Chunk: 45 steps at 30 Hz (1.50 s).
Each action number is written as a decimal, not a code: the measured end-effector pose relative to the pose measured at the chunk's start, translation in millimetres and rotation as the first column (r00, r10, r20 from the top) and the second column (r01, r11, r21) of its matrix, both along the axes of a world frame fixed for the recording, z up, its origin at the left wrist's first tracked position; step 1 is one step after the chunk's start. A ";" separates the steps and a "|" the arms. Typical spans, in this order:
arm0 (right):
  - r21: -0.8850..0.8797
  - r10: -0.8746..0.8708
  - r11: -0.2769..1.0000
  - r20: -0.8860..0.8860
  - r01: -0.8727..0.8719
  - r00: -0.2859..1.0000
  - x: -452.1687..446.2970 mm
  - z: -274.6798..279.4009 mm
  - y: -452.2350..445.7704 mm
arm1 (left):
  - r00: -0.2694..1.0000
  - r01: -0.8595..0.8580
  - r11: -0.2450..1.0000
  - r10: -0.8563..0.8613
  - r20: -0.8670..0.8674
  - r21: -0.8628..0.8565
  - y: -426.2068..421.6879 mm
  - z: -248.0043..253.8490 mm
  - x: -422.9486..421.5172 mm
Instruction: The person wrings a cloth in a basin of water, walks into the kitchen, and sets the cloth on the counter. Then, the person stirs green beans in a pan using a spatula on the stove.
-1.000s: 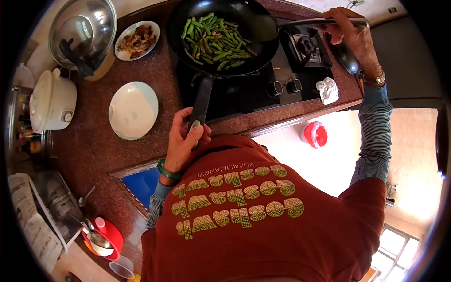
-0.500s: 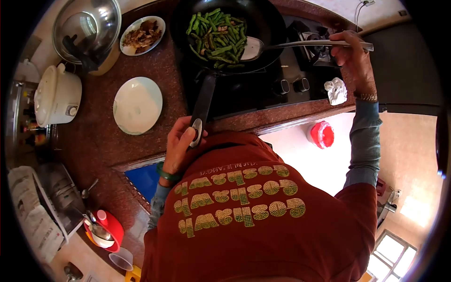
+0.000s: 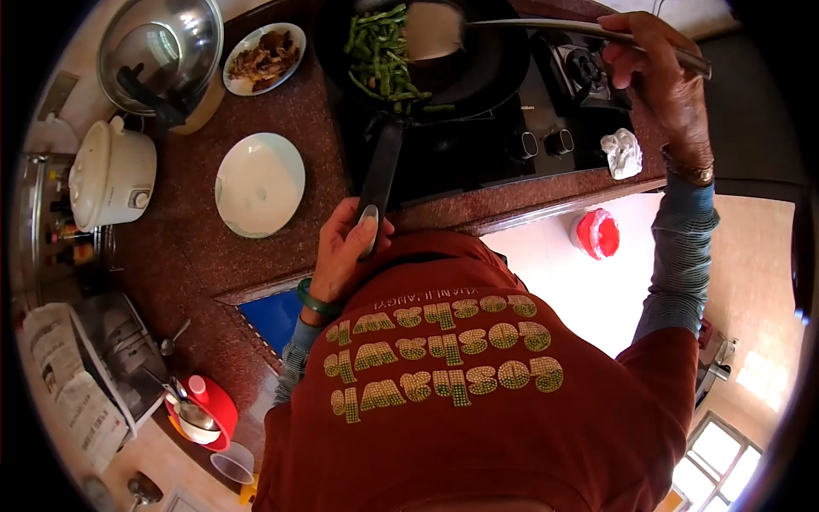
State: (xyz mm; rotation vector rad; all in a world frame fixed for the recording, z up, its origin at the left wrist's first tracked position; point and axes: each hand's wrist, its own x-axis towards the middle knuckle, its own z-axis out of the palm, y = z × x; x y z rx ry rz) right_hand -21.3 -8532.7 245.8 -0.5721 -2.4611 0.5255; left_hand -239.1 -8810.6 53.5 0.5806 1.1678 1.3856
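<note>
Green beans (image 3: 384, 60) lie in the left part of a black wok (image 3: 495, 72) on the stove. My left hand (image 3: 345, 243) is closed round the end of the wok's black handle (image 3: 382, 162). At the upper right, my right hand (image 3: 661, 72) grips the long metal handle of a spatula (image 3: 433, 31). The spatula's wide blade is at the right edge of the beans, over the wok; whether it touches the wok bottom I cannot tell.
Left of the stove are a white plate (image 3: 259, 185), a plate of browned food (image 3: 264, 60), a glass lid (image 3: 160, 51) and a white cooker (image 3: 113, 175). Crumpled white tissue (image 3: 622, 154) lies at the stove's right. A red bin (image 3: 595, 234) stands on the floor.
The spatula has come down into the wok and its blade has moved up and left against the beans. The beans are now bunched further left. My left hand has kept its hold on the handle.
</note>
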 end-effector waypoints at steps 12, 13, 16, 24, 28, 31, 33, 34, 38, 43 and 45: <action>-0.734 -0.355 0.655 -0.090 0.179 0.931 -14.5 3.2 13.4 | 0.997 0.072 0.997 -0.072 0.000 -0.010 3.2 1.0 -4.6; -0.704 -0.430 0.659 -0.061 0.267 0.901 -21.0 -6.2 16.6 | 0.998 0.070 0.998 -0.070 -0.001 0.000 3.5 1.2 -4.8; -0.718 -0.327 0.687 -0.164 0.115 0.931 -20.1 -18.8 25.3 | 0.997 0.082 0.997 -0.082 -0.006 -0.001 3.8 1.0 -7.2; -0.456 -0.364 0.857 -0.203 0.241 0.909 -36.3 22.3 -10.4 | 0.996 0.092 0.996 -0.092 -0.007 0.005 3.4 0.6 -7.7; -0.312 -0.199 0.938 -0.119 0.154 0.973 -23.6 20.7 2.1 | 0.996 0.080 0.997 -0.079 -0.033 0.020 3.0 -3.9 -8.2; -0.454 -0.250 0.879 -0.177 0.146 0.952 -18.2 4.6 16.0 | 0.997 0.072 0.997 -0.071 -0.020 0.017 3.7 -3.3 -6.8; -0.500 -0.273 0.858 -0.249 0.118 0.929 -18.6 -5.8 18.6 | 0.998 0.069 0.997 -0.069 -0.016 0.017 3.8 -2.4 -6.3; -0.450 -0.296 0.875 -0.200 0.181 0.934 -18.7 -8.2 24.2 | 0.997 0.069 0.998 -0.068 -0.022 0.012 3.9 -1.8 -6.2; -0.419 -0.199 0.898 -0.115 0.134 0.973 -20.5 -8.0 29.7 | 0.998 0.066 0.998 -0.066 -0.007 -0.004 4.4 1.0 -4.9; -0.453 -0.138 0.891 -0.184 0.041 0.973 -36.9 7.4 0.8 | 0.999 0.041 0.999 -0.041 -0.005 -0.006 2.9 -1.6 -3.5; -0.454 -0.133 0.891 -0.247 0.007 0.960 -36.1 15.8 0.8 | 0.999 0.038 0.999 -0.038 -0.021 -0.004 1.6 -2.5 -3.2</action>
